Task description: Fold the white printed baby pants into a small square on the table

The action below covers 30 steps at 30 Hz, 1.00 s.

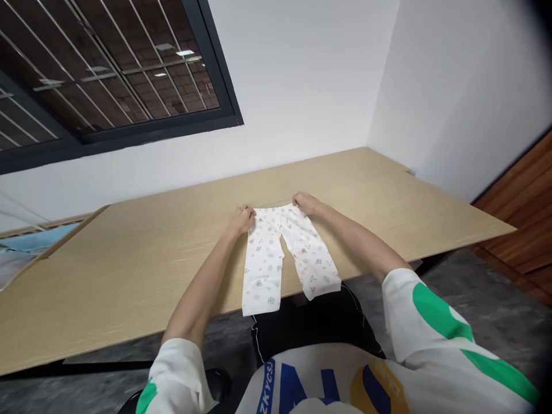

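Observation:
A small pair of white baby trousers (276, 256) with a faint printed pattern lies flat on the light wooden table (129, 270), waistband away from me, both legs reaching the near edge. My left hand (242, 219) pinches the left corner of the waistband. My right hand (305, 202) grips the right corner of the waistband. Both hands have their fingers curled onto the cloth.
A white wall rises behind the table, with a dark-framed barred window (107, 75) at upper left. A wooden panel (526, 213) stands at the right. Grey floor (474, 310) shows below the table's near edge. Something light blue (26, 238) lies at far left.

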Available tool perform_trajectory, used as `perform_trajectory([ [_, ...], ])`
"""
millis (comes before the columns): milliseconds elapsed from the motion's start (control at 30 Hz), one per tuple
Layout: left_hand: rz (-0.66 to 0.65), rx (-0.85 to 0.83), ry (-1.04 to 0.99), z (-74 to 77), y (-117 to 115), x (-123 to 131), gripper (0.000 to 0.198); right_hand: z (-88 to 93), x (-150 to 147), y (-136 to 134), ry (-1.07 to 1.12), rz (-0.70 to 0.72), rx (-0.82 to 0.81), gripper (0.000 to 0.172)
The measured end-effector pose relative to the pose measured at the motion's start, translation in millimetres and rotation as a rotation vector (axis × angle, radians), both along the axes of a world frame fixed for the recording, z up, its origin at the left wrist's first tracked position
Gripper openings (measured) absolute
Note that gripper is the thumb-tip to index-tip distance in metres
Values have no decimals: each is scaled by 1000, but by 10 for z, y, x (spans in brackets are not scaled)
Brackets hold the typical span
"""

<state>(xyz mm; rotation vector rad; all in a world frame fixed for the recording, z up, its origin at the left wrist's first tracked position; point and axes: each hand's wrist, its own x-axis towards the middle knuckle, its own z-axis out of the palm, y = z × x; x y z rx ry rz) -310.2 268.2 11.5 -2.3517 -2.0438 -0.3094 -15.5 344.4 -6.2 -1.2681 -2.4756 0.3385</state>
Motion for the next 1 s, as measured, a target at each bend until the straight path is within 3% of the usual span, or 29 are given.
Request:
perform_trajectory([
  [133, 75, -49, 16, -203, 172, 22, 43, -240, -59, 236, -6, -36, -27, 34],
  [300, 133, -72, 6, -327, 265, 90, 34, -429, -130, 411, 18, -97, -7, 37],
  [400, 148, -84, 0, -310, 225, 130, 35, -489, -159, 427, 46, -126, 29, 36],
  [533, 146, -64, 2, -142, 79, 252, 35, -471, -170, 406, 74, -139, 79, 35],
  [633, 100, -41, 4, 17, -142, 543, 36, -456, -186, 365, 87, -94, 106, 41],
  [733, -84, -105, -3, 81, -553, 1031, 32, -514, -196, 308, 15, 49, 63, 54],
  [900, -469, -240, -26, -96, -1387, 1821, 37, -632, -155, 271, -149, 111, -69, 70],
  [1000, -580, -235, 22, -275, -1634, 2039, 37, -622, -129, 318, -196, 124, -77, 74],
])
